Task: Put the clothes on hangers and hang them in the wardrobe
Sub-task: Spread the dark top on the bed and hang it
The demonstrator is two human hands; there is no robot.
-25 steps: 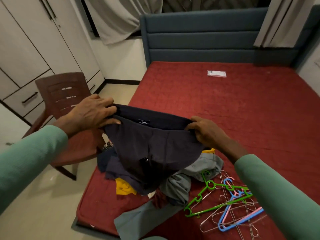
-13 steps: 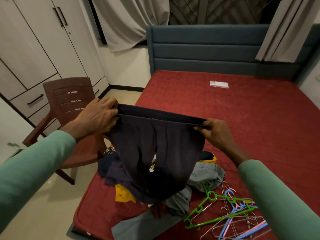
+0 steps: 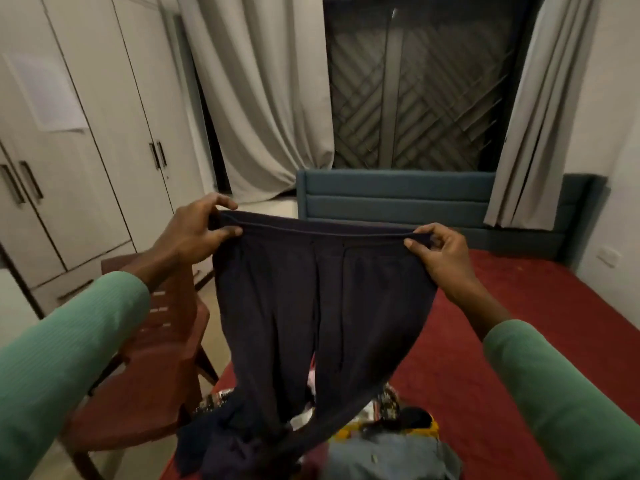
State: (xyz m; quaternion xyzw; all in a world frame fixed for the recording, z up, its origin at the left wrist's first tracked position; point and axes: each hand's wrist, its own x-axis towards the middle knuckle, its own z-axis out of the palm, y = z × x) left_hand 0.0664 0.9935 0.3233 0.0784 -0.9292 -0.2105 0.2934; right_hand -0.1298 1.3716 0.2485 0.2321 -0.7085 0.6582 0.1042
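Trousers (image 3: 294, 306) hang from pinching fingers (image 3: 227, 232).

— What is carrying it all?

— A wide bed with a dark red quilted cover (image 3: 519, 341), running out from a teal padded headboard (image 3: 398, 199).

— And lying on it?

— A heap of clothes at the end farthest from the headboard. There is a grey-blue garment (image 3: 391, 455) and a crumpled dark navy piece (image 3: 214, 448) in line with the headboard's left edge. A yellow cloth (image 3: 346, 433) and a black-and-white patterned fabric (image 3: 389, 398) sit slightly nearer the headboard (all overlapping, so their outlines blur together).
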